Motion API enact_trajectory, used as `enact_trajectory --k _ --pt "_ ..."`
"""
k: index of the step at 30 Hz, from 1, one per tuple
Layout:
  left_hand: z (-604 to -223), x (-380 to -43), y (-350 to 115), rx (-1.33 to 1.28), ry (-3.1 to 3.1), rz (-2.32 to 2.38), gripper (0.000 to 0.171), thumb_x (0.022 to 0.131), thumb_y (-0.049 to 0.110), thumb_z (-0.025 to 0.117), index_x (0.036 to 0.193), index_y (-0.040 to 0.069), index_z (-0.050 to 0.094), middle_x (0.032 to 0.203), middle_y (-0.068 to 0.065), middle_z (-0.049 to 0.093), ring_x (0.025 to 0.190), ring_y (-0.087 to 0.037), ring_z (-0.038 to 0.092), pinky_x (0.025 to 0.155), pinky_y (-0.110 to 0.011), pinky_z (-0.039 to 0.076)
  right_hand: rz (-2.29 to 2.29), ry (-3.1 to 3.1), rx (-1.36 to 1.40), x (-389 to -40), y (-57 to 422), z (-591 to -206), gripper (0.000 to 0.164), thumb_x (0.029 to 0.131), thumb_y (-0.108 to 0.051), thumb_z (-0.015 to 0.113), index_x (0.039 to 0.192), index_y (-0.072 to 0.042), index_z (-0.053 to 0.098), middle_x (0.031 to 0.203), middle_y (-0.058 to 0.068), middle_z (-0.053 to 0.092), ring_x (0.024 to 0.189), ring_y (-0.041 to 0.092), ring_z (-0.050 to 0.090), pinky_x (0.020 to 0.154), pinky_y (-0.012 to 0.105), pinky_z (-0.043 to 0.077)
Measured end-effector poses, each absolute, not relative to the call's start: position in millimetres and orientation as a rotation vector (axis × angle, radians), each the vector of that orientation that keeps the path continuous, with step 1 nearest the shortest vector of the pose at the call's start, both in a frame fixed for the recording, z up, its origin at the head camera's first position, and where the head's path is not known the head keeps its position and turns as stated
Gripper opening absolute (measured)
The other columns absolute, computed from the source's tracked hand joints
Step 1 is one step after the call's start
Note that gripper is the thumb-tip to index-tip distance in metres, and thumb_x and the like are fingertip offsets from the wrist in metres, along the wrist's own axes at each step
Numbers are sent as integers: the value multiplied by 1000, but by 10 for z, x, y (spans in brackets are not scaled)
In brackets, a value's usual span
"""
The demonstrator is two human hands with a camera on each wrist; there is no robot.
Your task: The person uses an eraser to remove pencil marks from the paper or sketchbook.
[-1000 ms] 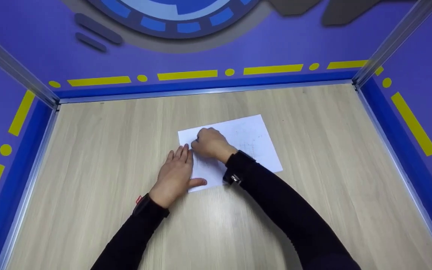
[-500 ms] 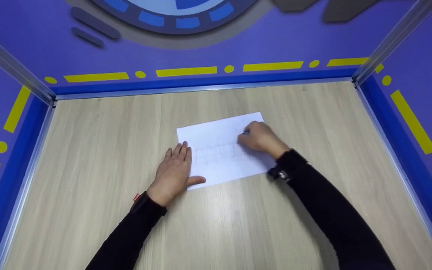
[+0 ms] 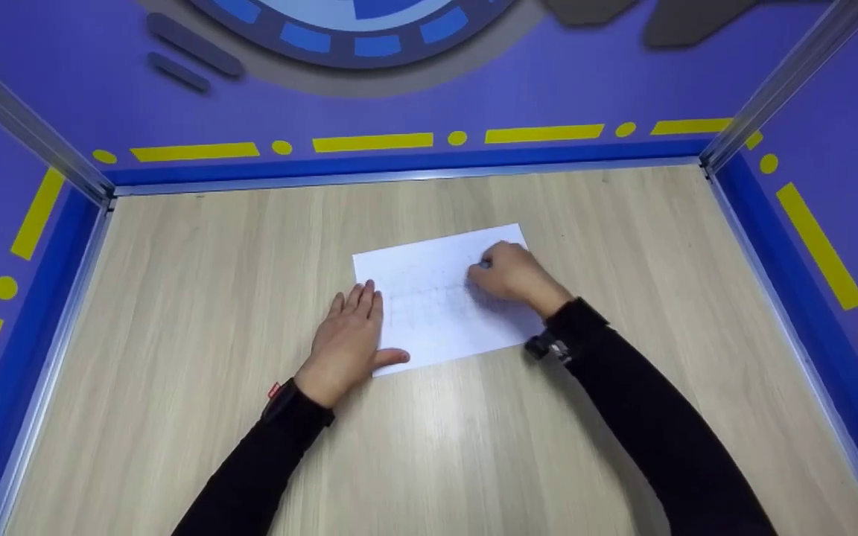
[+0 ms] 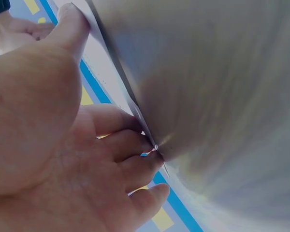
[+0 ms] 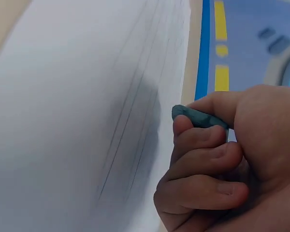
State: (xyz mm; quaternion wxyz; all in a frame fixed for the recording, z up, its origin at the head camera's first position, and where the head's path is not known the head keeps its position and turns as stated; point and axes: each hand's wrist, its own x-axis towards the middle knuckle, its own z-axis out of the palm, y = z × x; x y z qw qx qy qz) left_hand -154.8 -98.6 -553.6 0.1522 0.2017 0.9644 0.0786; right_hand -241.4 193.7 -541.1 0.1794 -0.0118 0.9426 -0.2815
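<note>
A white sheet of paper (image 3: 429, 335) with faint grey pencil lines (image 5: 118, 140) lies slightly turned on the table. My left hand (image 3: 345, 342) rests flat along its left edge, fingers pointing away from me and thumb out over the lower left corner. Near the upper right of the sheet, my right hand (image 3: 515, 277) pinches a small dark green eraser (image 5: 198, 117) between thumb and index finger, the other fingers curled in. Most of the eraser is hidden by the hand in the head view; its rounded end sticks out in the right wrist view.
The wood-grain table (image 3: 213, 298) is bounded by metal rails (image 3: 414, 176) at the back and sides. Purple and blue panels (image 3: 369, 119) with yellow marks rise behind them. Both forearms, in black sleeves (image 3: 645, 417), reach in from the near side.
My right hand has swept from the left part of the sheet to its right part, then shifted slightly left. My left hand has stayed on the left edge.
</note>
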Motion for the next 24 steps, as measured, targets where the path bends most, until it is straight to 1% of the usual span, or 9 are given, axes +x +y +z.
enact_trajectory --k 4,7,9,13,16,18,20,23,24 --pt "-5542 -1536 -985 582 2774 214 117 94 70 74 169 -10 33 179 -31 26 170 -46 26 140 -61 20 -762 2656 -156 -2422 1412 -5419 34 100 -32 64 72 -15 58 79 4 57 76 23 54 69 36 46" --pt "-5548 -1529 -985 591 2780 218 116 93 70 74 168 -10 34 179 -31 28 169 -46 28 140 -62 21 -733 2642 -210 -2425 1041 -5424 30 102 -32 66 84 -8 73 90 10 70 84 26 61 80 41 56" --pt "-5550 -1524 -983 593 2783 220 116 93 70 74 167 -11 35 178 -32 29 169 -47 28 139 -62 22 -706 2632 -236 -2431 855 -5441 31 102 -32 66 95 -5 78 99 13 75 88 28 64 87 44 60" --pt "-5554 -1529 -972 591 2790 204 117 93 71 74 167 -10 36 178 -31 30 169 -46 29 139 -62 23 -647 2631 -251 -2456 705 -5473 33 103 -32 65 107 -2 81 111 16 78 98 31 68 95 47 61" --pt "-5559 -1539 -964 595 2789 192 117 93 72 74 168 -10 35 178 -31 29 169 -46 29 139 -62 22 -643 2648 -226 -2469 841 -5492 35 101 -31 68 113 -1 81 119 17 79 107 33 70 102 47 60" --pt "-5561 -1541 -966 601 2782 191 117 93 72 73 168 -10 35 178 -31 29 169 -46 28 139 -62 22 -670 2664 -211 -2462 1046 -5510 34 99 -30 68 110 -1 82 117 17 79 106 32 71 100 46 61" --pt "-5556 -1540 -975 601 2777 195 117 94 71 73 168 -10 34 178 -32 28 169 -46 27 139 -62 22 -725 2682 -192 -2450 1314 -5534 29 96 -28 68 97 -2 80 103 14 77 96 30 67 89 43 59" --pt "-5536 -1537 -995 597 2771 203 116 95 71 72 169 -10 33 179 -31 26 170 -46 26 140 -62 21 -783 2679 -129 -2428 1756 -5528 24 93 -28 66 79 -8 68 86 8 64 82 26 58 71 38 48" --pt "-5529 -1538 -1000 594 2769 205 116 95 71 71 169 -10 32 179 -31 25 170 -46 25 140 -62 21 -795 2671 -94 -2426 1899 -5518 24 94 -29 66 79 -10 66 86 6 60 80 24 54 69 36 44"
